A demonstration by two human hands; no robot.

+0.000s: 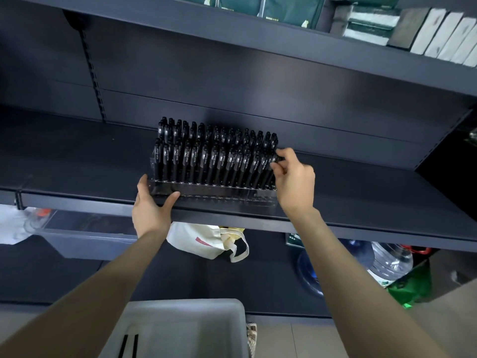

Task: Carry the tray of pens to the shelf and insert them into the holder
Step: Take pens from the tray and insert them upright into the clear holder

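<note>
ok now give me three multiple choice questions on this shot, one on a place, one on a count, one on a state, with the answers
1. Where does the pen holder stand?
A. on the shelf, near its front edge
B. on the floor
C. on a chair

2. How many pens show in the white tray?
A. none
B. two
C. seven

3. What is the right hand doing?
A. hanging idle
B. lying flat on the shelf
C. pinching a pen at the holder's right end

Answers:
1 A, the holder's base sits on the shelf, and the left hand grips its front left corner.
2 B, two black pens lie at the tray's near left.
3 C, its fingertips close on a black pen in the end row.
</note>
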